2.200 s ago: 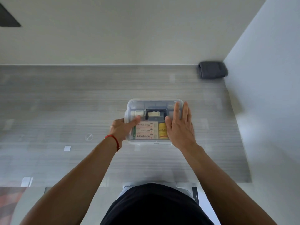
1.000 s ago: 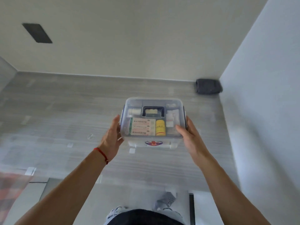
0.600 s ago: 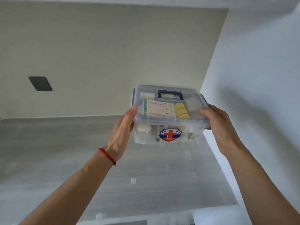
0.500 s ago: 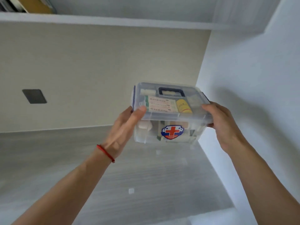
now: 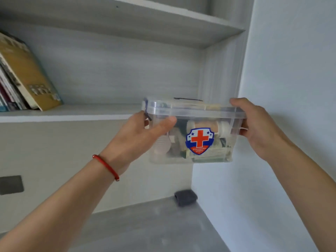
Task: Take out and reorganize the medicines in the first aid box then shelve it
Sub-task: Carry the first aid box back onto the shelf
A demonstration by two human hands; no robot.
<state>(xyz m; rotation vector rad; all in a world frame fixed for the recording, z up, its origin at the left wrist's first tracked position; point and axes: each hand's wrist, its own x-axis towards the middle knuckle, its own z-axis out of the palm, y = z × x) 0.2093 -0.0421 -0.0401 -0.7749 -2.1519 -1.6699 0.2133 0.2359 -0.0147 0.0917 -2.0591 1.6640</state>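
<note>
Clear box (image 5: 192, 139), lid on, red cross sticker on front, medicines packed inside. Held in the air between left hand (image 5: 138, 137) and right hand (image 5: 258, 124), each gripping one end, just in front of the shelf (image 5: 72, 113) edge. Leaning books (image 5: 23, 75) far left on shelf. Dark cloth (image 5: 185, 197) on counter (image 5: 145, 224) below.
</note>
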